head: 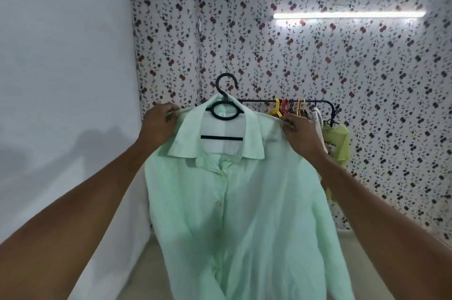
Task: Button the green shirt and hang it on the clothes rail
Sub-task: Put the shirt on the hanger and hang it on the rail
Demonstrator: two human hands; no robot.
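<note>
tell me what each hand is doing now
Left hand: pinching the shirt at its shoulder.
Right hand: pinching the shirt's other shoulder.

Home room: floral wallpaper (318,59), clothes rail (264,101)

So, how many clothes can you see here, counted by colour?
Green shirt, on a black hanger that both hands hold up: 1
Yellow T-shirt on the clothes rail: 1
White garment on the rail: 1
Total: 3
</note>
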